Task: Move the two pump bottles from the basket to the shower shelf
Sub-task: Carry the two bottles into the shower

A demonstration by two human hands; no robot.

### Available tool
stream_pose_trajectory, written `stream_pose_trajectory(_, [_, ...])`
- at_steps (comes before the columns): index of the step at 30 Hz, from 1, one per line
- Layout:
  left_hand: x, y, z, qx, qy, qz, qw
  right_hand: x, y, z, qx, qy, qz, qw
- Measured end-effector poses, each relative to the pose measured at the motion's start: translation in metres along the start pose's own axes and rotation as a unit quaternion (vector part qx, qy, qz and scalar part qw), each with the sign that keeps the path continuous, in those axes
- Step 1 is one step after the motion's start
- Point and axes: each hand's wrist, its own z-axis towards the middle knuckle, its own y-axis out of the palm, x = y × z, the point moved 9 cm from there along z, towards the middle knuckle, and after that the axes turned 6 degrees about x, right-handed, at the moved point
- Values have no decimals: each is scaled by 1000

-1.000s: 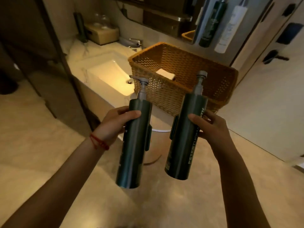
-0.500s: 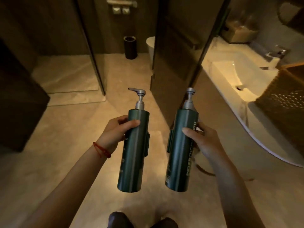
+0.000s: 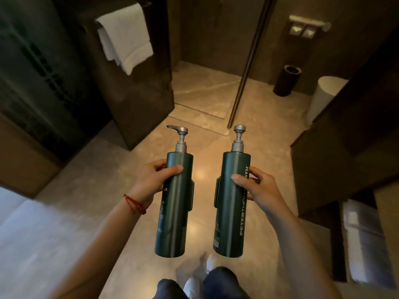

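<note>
We've turned away from the basket and sink worktop, both out of view now; shower opening lies ahead, so the carry leg is underway. Left hand (image 3: 154,183) wraps the left pump bottle (image 3: 174,203), right hand (image 3: 257,186) wraps the right pump bottle (image 3: 232,203), both upright, apart, over the floor (image 3: 205,160). Shower shelf not visible yet. Beyond the right hand a glass door edge (image 3: 246,67); past the left hand a dark partition with white towel (image 3: 125,37). Bin (image 3: 286,79) and toilet (image 3: 323,93) far right, we steer between
</note>
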Motion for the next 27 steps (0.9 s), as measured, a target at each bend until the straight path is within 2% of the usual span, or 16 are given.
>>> stream_pose_trajectory(9, [9,-65,122,102,-12,-30,994,-21,51,136,-26,0,-25,999])
stream_pose_trajectory(21, [106,-104,363,117,-24,-38,992,-98,84,379,-18,-5,4,1000])
stream_pose_trajectory(27, [150,-104,476,80,-20,-58,995,-129,80,489,22,-11,18,1000])
